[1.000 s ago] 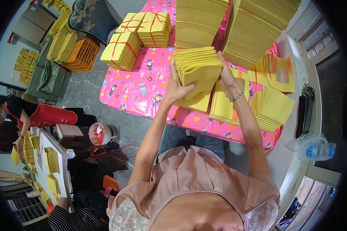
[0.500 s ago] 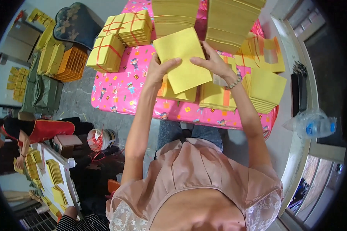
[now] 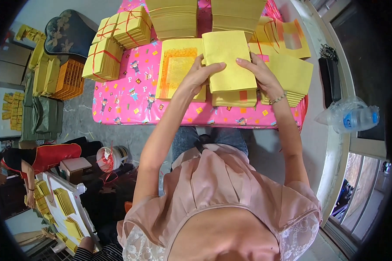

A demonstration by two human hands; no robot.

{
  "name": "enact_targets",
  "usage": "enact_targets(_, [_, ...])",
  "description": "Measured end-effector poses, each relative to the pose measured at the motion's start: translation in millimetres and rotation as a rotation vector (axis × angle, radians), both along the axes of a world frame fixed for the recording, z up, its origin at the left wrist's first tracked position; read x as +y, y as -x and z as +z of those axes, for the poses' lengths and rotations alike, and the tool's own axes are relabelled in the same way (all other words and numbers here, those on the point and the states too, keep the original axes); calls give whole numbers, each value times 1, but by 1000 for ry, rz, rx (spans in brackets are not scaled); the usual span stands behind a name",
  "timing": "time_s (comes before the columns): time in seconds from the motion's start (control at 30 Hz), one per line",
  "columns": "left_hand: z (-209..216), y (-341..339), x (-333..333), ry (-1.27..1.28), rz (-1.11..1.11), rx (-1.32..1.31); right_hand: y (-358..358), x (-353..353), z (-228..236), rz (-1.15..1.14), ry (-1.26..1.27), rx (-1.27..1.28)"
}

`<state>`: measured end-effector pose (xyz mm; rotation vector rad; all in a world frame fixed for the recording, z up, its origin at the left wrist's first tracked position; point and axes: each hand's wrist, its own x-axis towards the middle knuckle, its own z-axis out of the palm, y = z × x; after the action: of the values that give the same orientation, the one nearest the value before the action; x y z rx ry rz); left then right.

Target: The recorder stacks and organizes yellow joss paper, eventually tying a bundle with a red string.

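Observation:
Both hands hold a thin stack of yellow paper over the pink table. My left hand grips its left edge, thumb lying on the top face. On the opposite edge my right hand closes in the same way, fingers hidden underneath. Partly covered below it is a yellow paper pile with an orange mark. Left of the held stack lies a yellow pile with an orange printed square. A fanned yellow pile rests beside my right hand.
Tall yellow paper stacks stand at the table's far side. Bundles tied with red string sit at the far left of the pink tablecloth. A plastic-wrapped bottle is by the window. A co-worker in a red apron works at lower left.
The held stack has turned from tilted to nearly straight and sits over the middle pile. The pile with the orange square now shows on the left. The whole view has shifted slightly.

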<state>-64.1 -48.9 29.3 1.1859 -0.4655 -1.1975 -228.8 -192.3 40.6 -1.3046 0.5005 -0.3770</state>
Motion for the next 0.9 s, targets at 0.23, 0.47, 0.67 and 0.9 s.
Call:
enact_targets(0.23, [18, 28, -2, 11, -48, 34, 34, 11, 16, -28, 24, 36])
enact_targets(0.47, [68, 29, -27, 15, -232, 23, 65, 10, 53, -195, 133, 2])
enact_targets(0.67, [116, 54, -66, 58, -355, -146, 89, 9, 69, -472, 43, -214])
enact_targets(0.9, [138, 70, -140, -81, -673, -494, 117, 1, 55, -727, 3, -340])
